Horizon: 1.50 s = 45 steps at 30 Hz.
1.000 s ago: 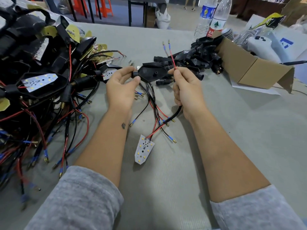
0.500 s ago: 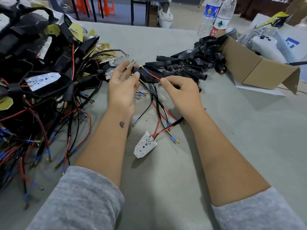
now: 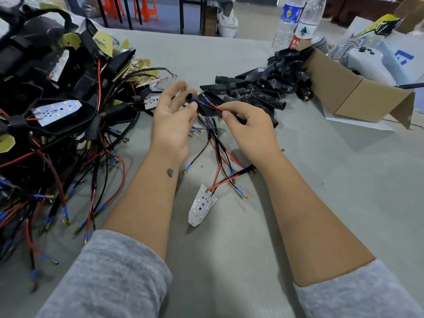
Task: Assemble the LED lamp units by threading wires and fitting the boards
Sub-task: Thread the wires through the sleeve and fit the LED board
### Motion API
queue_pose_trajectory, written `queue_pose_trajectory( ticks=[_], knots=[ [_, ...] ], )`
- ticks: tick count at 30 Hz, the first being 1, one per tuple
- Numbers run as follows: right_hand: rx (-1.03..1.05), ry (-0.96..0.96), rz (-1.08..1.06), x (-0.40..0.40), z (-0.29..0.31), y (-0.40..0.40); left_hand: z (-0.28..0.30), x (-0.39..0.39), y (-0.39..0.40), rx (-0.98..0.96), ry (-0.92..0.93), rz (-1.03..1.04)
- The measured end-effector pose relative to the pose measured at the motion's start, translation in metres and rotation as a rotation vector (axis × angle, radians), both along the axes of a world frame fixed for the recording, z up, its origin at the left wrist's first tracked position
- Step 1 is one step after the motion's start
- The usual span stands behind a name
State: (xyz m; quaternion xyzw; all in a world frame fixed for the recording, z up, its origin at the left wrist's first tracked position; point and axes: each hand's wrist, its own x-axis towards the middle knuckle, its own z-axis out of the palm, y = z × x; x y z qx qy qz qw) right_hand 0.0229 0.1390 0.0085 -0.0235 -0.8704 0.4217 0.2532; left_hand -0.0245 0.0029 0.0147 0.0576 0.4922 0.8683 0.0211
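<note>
Left hand [image 3: 172, 115] grips housing [image 3: 207, 106] above counter [image 3: 229, 249], fingers curled round its stem; right hand [image 3: 247, 127] fingers pinch red wire [image 3: 214, 106], which runs up-left into housing, nearer the right hand.

Little can be read. The nearer clear water bottle [image 3: 307, 21] at the far edge of the worktop has a white label with a green triangular mountain mark, and below it a red band with white Chinese characters, "农夫" being legible. The bottle behind it [image 3: 288, 17] carries a blue label with a yellow emblem; its print is too small to read. A pale box [image 3: 400, 58] at far right shows a blue angular logo, no letters legible.
</note>
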Motion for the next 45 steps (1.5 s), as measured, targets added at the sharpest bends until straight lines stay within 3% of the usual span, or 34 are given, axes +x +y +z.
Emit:
queue_pose_trajectory(
  ticks=[11,24,35,45],
  knots=[
    [-0.173,-0.004,0.094,-0.0008,0.0035,0.0020,-0.0051,-0.0004,0.0035,-0.087,-0.004,0.002],
    [-0.138,-0.115,0.063,0.0003,0.0031,0.0002,-0.0032,-0.0008,0.0049,-0.023,0.020,-0.064],
    [-0.244,-0.019,0.117,0.0014,0.0046,0.0029,-0.0021,0.0014,0.0044,-0.048,0.002,-0.141],
    [-0.225,-0.026,-0.041,-0.0007,0.0036,-0.0013,-0.0014,0.0023,0.0026,-0.015,-0.070,-0.253]
  ],
)
